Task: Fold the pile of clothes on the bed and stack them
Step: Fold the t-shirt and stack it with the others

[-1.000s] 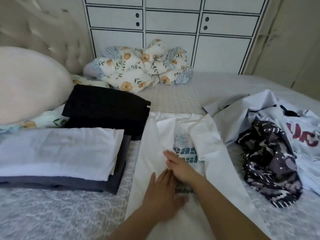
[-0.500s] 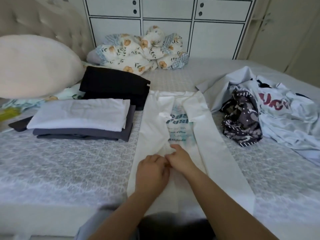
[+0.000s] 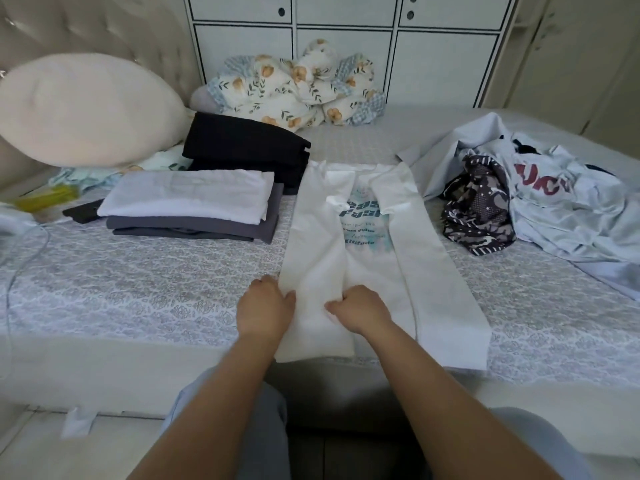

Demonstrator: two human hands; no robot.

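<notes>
White printed shirt [image 3: 367, 244], sides folded inward

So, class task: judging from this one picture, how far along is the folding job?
Done: a folded stack and folded black clothes lie on the bed. In hand: the white T-shirt, sides turned in, gripped near its hem by the left hand and right hand. Left: the unfolded pile to the right.

light: soft, dim, even | shadows: faint | edges: wide-angle bowing | focus: slightly soft
</notes>
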